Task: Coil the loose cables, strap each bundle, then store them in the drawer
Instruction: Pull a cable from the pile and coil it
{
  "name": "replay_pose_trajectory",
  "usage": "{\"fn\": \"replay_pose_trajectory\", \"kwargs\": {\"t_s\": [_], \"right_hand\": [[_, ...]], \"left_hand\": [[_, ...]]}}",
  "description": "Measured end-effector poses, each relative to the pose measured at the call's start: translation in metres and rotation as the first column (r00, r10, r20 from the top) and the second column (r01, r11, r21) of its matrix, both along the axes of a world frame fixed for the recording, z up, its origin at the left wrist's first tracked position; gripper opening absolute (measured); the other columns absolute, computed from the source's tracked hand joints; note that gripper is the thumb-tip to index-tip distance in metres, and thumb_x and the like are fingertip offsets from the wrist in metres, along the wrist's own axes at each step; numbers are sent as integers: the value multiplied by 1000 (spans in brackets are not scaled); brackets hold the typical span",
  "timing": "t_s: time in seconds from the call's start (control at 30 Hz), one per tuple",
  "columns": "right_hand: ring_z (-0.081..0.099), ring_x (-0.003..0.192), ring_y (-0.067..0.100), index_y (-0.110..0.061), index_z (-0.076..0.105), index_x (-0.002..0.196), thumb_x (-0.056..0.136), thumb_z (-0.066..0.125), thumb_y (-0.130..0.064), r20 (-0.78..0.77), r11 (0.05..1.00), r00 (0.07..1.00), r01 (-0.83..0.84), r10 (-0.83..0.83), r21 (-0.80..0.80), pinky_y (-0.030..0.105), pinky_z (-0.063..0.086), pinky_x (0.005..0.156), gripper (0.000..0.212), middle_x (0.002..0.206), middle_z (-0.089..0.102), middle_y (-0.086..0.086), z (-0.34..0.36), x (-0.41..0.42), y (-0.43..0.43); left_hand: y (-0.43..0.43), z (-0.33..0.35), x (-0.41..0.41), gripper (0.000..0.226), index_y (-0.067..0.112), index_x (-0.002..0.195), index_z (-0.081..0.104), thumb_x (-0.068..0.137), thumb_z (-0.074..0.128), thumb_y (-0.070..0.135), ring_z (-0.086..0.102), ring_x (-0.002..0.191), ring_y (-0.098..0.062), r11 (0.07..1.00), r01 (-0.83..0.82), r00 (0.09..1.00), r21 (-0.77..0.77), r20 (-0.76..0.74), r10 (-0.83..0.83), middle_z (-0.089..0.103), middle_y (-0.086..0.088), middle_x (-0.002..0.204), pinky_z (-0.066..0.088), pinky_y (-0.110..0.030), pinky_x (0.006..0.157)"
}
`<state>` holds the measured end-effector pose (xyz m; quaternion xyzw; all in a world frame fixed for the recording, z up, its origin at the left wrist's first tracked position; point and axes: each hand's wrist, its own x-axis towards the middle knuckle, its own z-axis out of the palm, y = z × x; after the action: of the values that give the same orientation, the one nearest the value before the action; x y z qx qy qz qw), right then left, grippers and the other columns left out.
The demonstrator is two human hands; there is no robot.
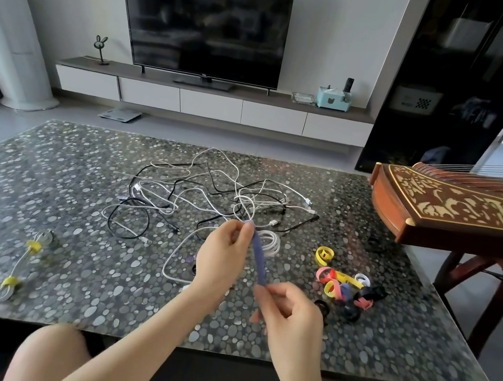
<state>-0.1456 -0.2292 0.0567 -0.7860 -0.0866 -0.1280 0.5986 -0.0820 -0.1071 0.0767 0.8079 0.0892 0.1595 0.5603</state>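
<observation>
Just before the coiled white cable, left hand and right hand each pinch one end of a purple strap in their grip.

the zither runs off frame; the left hand hides part of a seemingly coiled cable.

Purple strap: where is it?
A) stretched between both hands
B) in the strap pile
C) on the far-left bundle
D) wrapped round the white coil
A: the purple strap runs from the left hand, pinching its top end, to the right hand gripping its lower end.
</observation>
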Motion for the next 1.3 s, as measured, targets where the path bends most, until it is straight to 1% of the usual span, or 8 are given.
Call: {"fn": "replay_pose_trajectory", "kwargs": {"t_s": [0.13,0.23,0.37,0.53,0.63,0.73,1.0,1.3], "right_hand": [[48,41,11,-19,68,73,84,70,-25,-205,982,967,-126,153,138,25,38,43,13,54,66,6,-7,4,-4],[49,45,12,-28,72,73,71,72,-46,-272,989,954,-99,126,109,25,38,48,19,52,62,2,-6,18,-18],[45,42,5,-32,73,72,64,72,-54,-290,972,935,-229,204,-55,16,33,45,23,50,60,-6,10,38,-42],[68,78,22,-8,74,89,78,69,-28,-411,884,783,-399,467,244,30,55,71,23,90,73,17,42,56,-61],[66,78,26,-5,69,93,85,65,-16,-400,912,823,-332,404,239,37,54,77,14,86,72,17,55,60,-60],[63,66,22,-2,59,96,86,64,-4,-386,940,860,-272,333,205,27,54,61,12,78,69,18,59,57,-53],[51,51,9,-5,66,68,82,68,-6,-471,942,821,-232,323,241,20,43,52,14,58,63,4,65,54,-54],[59,67,19,-8,69,66,76,75,-7,-381,962,885,-227,268,151,22,43,57,11,67,68,10,62,53,-47]], "left_hand": [[-1,5,-7,31,22,66,61,94,53,35,32,43,-8,984,96,995,-152,-11,-99,45,9,50,25,-25,46],[2,7,-16,32,23,62,64,93,55,27,38,51,-11,945,210,977,-252,17,-212,58,9,54,28,-20,47],[5,9,-28,29,27,63,60,90,51,35,48,68,-21,914,373,928,-159,68,-367,67,6,65,41,-34,65],[7,13,-38,27,37,69,54,95,50,28,53,65,-20,873,484,870,64,74,-488,65,10,61,44,-37,60],[8,16,-41,29,37,73,48,98,48,21,38,43,-5,811,491,837,317,84,-540,66,7,62,30,-20,47],[6,17,-43,24,37,77,43,97,46,25,37,43,-10,770,488,816,410,98,-570,64,-6,61,31,-27,47],[10,7,-45,20,26,77,48,96,46,19,36,43,-8,767,523,807,372,71,-586,63,7,58,30,-22,47],[10,3,-42,24,16,75,51,97,48,21,39,46,-12,776,521,836,356,-30,-548,63,-5,60,35,-33,51]]}}
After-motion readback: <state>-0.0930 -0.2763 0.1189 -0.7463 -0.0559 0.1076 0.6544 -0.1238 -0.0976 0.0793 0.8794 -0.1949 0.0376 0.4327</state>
